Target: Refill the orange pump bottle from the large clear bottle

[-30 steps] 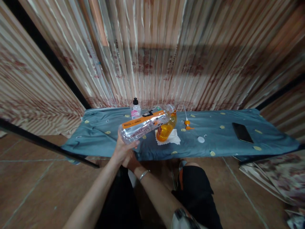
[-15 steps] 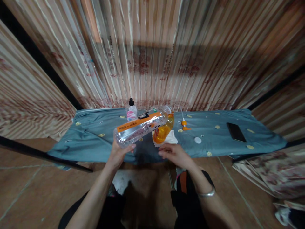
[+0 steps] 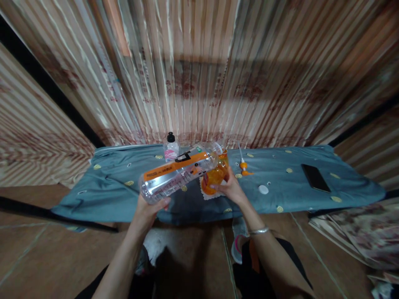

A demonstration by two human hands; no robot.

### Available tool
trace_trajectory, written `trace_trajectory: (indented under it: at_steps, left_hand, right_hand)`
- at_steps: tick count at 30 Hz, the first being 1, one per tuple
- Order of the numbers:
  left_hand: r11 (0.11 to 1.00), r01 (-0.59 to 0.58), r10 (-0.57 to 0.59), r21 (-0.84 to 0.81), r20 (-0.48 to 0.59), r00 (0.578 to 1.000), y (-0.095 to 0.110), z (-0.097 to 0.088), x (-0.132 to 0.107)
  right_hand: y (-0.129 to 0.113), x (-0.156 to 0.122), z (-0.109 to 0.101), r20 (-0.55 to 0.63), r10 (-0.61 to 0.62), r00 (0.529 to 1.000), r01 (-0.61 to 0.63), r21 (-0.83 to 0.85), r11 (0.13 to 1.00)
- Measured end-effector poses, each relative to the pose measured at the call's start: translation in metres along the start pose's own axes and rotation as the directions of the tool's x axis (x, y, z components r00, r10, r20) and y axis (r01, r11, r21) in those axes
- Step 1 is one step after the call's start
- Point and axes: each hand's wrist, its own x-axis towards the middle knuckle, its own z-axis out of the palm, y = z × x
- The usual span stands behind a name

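A large clear plastic bottle [image 3: 177,172] with an orange and silver label lies tilted in my left hand [image 3: 149,211], which grips its base end. Its open neck points right, close above the mouth of a bottle of orange liquid [image 3: 215,176]; I cannot tell whether the two touch. My right hand [image 3: 230,187] is wrapped round the orange bottle, thumb on the front, fingers behind it. That bottle leans to the right over a white cloth [image 3: 207,196]. The pump top [image 3: 243,166], orange with a clear tube, lies on the cover to the right.
Behind the clear bottle stands a small bottle with a black cap [image 3: 171,146]. A white round cap [image 3: 263,189] and a black phone [image 3: 315,177] lie to the right on the blue patterned cover [image 3: 115,195]. Striped curtains [image 3: 199,83] hang behind; dark poles [image 3: 56,87] flank both sides.
My right hand has moved up from beside the orange bottle and closed around it. My left hand still holds the clear bottle tilted, its base slightly lower and further left in view.
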Motion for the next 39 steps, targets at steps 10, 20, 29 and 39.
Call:
trace_trajectory:
  at_steps: [10,20,29,39]
  left_hand:
    - [1.000,-0.020,0.020,0.015,-0.014,1.000,-0.005,-0.005,-0.002]
    - [1.000,0.028,-0.028,0.008,0.005,1.000,0.017,0.004,-0.006]
    - [0.999,0.039,-0.040,0.017,0.040,0.998,0.022,-0.001,0.017]
    - [0.999,0.041,-0.041,0.026,0.019,0.999,0.011,-0.005,0.016]
  right_hand:
    - [0.014,0.000,0.023,-0.151,0.020,0.988,-0.028,-0.055,0.998]
    - [0.015,0.000,0.026,-0.167,-0.006,0.986,0.000,-0.039,0.999]
    - [0.017,0.003,0.027,-0.174,-0.002,0.985,-0.004,-0.030,1.000]
    - [0.013,0.000,0.025,-0.172,0.032,0.985,-0.046,-0.081,0.996]
